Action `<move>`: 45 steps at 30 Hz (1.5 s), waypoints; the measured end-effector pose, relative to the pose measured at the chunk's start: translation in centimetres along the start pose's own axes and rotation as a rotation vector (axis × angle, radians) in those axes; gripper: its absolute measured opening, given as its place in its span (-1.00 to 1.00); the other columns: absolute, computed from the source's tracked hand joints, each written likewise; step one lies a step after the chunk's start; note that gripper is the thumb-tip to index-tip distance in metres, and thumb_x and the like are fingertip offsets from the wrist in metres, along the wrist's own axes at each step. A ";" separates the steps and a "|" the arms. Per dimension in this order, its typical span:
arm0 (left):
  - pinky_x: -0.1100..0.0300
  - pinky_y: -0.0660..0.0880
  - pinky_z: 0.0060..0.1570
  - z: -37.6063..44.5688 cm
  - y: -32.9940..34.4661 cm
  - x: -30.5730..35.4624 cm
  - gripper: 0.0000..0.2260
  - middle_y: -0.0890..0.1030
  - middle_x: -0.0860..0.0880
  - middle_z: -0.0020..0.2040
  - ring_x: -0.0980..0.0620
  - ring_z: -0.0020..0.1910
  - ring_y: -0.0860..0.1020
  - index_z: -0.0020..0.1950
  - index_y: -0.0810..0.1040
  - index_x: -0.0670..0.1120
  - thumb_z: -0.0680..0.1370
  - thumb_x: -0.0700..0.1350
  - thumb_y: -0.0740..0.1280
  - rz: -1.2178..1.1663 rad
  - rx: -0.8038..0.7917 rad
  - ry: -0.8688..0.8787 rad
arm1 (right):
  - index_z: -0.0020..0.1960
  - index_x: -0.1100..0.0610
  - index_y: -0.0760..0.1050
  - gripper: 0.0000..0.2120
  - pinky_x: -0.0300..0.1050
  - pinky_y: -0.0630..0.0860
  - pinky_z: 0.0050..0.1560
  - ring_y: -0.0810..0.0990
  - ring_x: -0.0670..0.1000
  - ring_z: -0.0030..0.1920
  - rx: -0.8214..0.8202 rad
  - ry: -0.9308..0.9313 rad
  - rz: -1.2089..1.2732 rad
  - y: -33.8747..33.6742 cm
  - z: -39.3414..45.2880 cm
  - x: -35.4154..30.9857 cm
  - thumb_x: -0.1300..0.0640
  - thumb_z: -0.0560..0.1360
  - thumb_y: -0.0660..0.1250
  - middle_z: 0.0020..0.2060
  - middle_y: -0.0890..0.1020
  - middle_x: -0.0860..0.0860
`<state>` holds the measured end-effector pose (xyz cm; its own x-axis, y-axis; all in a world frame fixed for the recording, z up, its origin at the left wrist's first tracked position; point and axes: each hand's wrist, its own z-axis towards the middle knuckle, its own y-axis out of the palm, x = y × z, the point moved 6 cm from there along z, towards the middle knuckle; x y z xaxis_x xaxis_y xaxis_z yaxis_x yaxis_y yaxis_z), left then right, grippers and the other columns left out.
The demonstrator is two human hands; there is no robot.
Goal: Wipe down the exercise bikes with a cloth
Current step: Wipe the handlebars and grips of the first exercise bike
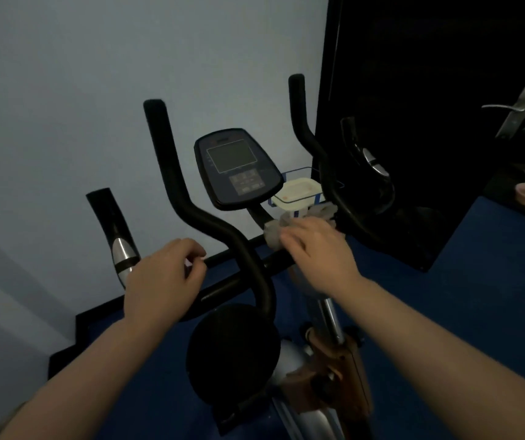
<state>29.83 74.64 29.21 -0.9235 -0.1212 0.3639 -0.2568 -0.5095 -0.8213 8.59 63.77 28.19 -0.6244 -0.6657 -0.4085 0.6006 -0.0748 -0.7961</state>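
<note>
Our right hand (313, 241) lies with its fingers (291, 241) spread and fairly straight, pressing the cloth (275, 231) down onto the black crossbar (223, 258) of the handlebar, just below the console stem. The cloth bunches out ahead of the fingertips, up and to the left of them, and a second fold of it shows beyond the hand near the white tray (297, 192). The crossbar's long axis runs from lower left to upper right, so we judge the next stroke should slide along that line — the right hand is already on it and needs no reach.

Our left hand (164, 281) is curled over the same crossbar further left, fingers bent inward; whether they grip the bar or merely rest on it we cannot tell.

The cloth is pale grey, soft and crumpled, loosely wadded, not folded flat. The exercise bike (237, 166) itself stands against a light wall — dark curved handlebars rising either side of an oval console with a blank screen and a keypad beneath it.
</note>
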 end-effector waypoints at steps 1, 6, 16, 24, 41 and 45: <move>0.29 0.32 -0.38 0.2 -0.1 0.2 -0.93 0.52 0.17 -0.19 0.21 -0.34 0.47 -0.03 0.55 0.07 0.54 -0.09 0.31 -0.054 -0.002 0.013 | 0.20 0.08 0.61 -0.70 -0.27 0.22 0.19 0.47 0.04 0.22 0.019 -0.052 -0.009 -0.2 -1.2 -0.4 0.03 0.63 0.16 0.17 0.60 0.03; 0.06 0.45 -0.08 1.9 -0.1 4.2 -0.80 0.58 -0.02 0.03 -0.02 0.00 0.52 0.00 0.59 -0.09 0.47 -0.06 0.24 0.036 0.123 0.255 | 0.09 0.00 0.61 -0.66 -0.15 0.31 0.02 0.46 0.03 0.18 -0.315 0.029 -0.010 1.6 2.4 1.1 -0.04 0.65 0.07 0.16 0.58 0.00; 0.10 0.05 0.33 2.4 2.6 4.0 -0.64 0.45 0.07 0.35 0.08 0.44 0.24 0.27 0.49 0.05 0.58 0.06 0.05 0.185 -0.021 0.202 | 0.25 -0.12 0.52 -0.64 -0.02 0.43 0.09 0.46 0.02 0.22 -0.343 -0.017 -0.067 2.4 3.0 1.2 -0.11 0.64 0.00 0.25 0.52 -0.07; 0.08 0.05 0.34 2.3 3.1 4.0 -0.62 0.44 0.05 0.35 0.06 0.46 0.23 0.28 0.48 0.04 0.60 0.10 0.00 0.243 -0.033 0.197 | 0.38 0.10 0.38 -0.66 -0.08 0.35 0.01 0.45 0.14 0.25 -0.649 0.090 -0.244 4.9 7.3 1.6 0.07 0.67 0.04 0.33 0.45 0.12; 0.03 0.06 0.35 2.2 3.0 4.2 -0.59 0.45 0.00 0.34 0.02 0.45 0.24 0.28 0.49 -0.02 0.59 0.08 0.01 0.198 -0.024 0.215 | 0.34 0.12 0.51 -0.69 -0.01 0.30 0.39 0.39 0.09 0.37 0.181 0.206 0.044 0.6 -2.1 0.3 0.12 0.62 0.22 0.35 0.48 0.10; 0.01 0.07 0.37 2.1 3.0 4.1 -0.58 0.44 0.01 0.36 0.02 0.46 0.23 0.29 0.49 -0.01 0.60 0.09 0.00 0.193 -0.033 0.203 | 0.39 0.08 0.45 -0.64 0.00 0.28 0.41 0.35 0.11 0.42 0.211 0.087 -0.027 0.8 -5.0 -0.2 0.11 0.60 0.25 0.37 0.45 0.12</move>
<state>25.86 70.80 29.16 -0.9936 -0.0380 0.1067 -0.0769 -0.4653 -0.8818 6.68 67.60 25.44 -0.6767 -0.5957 -0.4327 0.6686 -0.2510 -0.7000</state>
